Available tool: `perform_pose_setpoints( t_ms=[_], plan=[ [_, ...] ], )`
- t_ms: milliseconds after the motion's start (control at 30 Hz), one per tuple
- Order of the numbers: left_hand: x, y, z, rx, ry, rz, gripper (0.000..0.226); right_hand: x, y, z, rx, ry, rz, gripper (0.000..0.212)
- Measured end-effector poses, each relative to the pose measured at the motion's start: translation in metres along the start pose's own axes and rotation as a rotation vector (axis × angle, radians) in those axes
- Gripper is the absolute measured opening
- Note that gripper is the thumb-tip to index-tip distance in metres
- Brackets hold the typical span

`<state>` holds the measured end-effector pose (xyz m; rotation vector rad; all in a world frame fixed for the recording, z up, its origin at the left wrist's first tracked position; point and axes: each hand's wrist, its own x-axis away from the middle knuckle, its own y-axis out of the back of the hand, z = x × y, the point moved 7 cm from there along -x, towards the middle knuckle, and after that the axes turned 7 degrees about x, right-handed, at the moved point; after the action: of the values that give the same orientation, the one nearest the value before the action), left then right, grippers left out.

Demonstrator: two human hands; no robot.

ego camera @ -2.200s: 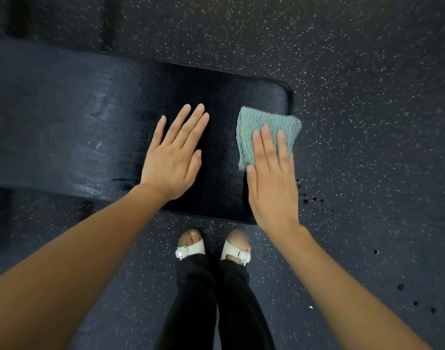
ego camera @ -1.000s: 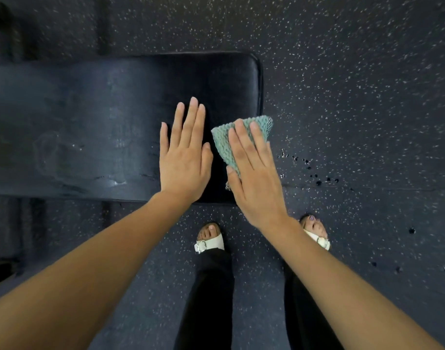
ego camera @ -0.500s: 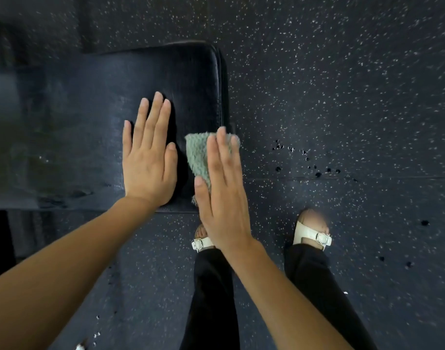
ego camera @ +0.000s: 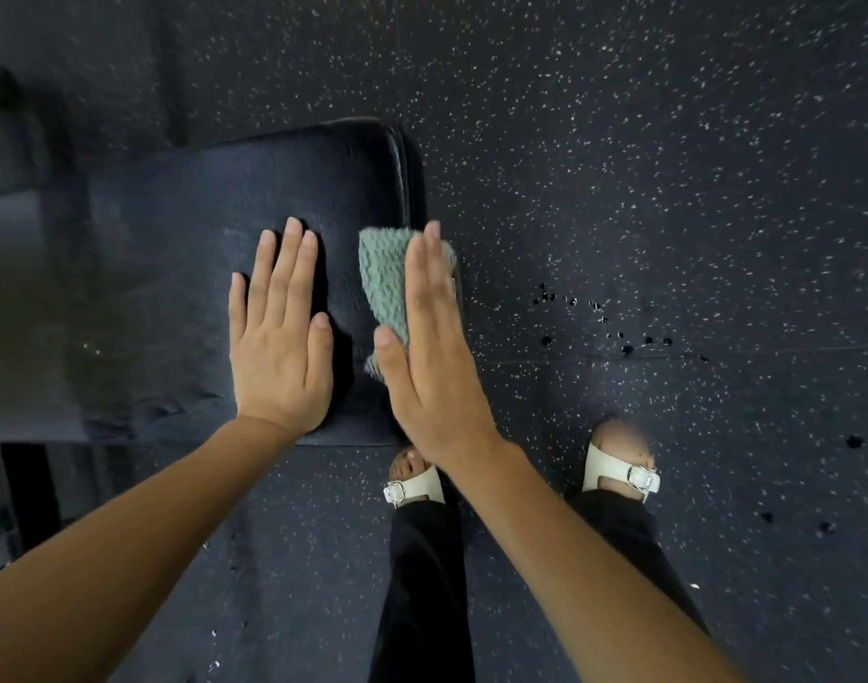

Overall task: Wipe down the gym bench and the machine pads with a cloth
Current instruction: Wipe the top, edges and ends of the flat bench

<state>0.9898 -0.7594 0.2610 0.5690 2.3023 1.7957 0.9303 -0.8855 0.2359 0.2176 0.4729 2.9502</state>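
Head view: the left grip (ego camera: 279, 347) lies flat on the bench (ego camera: 175, 248) near its right end, fingers straight and close together, holding nothing. The right grip (ego camera: 434, 357) stands almost edge-on at the bench's right edge, fingers straight, pressing the green cloth (ego camera: 385, 278) against that edge; the thumb rests on the cloth. The two grips are just beside each other. Below, two white sandals (ego camera: 414, 488) stand on the speckled floor (ego camera: 619, 189).

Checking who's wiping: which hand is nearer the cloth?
Right. The right hand lies flat on the cloth; the left hand lies flat on the bench beside it, not touching it.
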Motion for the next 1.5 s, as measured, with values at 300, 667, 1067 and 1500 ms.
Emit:
perform_pose_setpoints(
  t_ms=[300, 667, 1067, 1500],
  plan=[
    [0.000, -0.002, 0.000, -0.019, -0.005, 0.013, 0.060, 0.037, -0.009, -0.006, -0.092, -0.062, 0.037, 0.062],
    [-0.001, -0.002, 0.001, -0.026, -0.003, 0.033, 0.061, -0.102, 0.013, -0.001, 0.050, 0.049, -0.006, 0.058],
    [-0.001, -0.002, 0.002, -0.026, 0.011, 0.053, 0.061, 0.015, -0.002, 0.003, -0.022, -0.041, 0.052, 0.062],
    [-0.001, -0.002, 0.002, -0.023, 0.011, 0.043, 0.062, -0.086, 0.009, -0.006, -0.038, -0.061, 0.002, 0.058]
  ],
)
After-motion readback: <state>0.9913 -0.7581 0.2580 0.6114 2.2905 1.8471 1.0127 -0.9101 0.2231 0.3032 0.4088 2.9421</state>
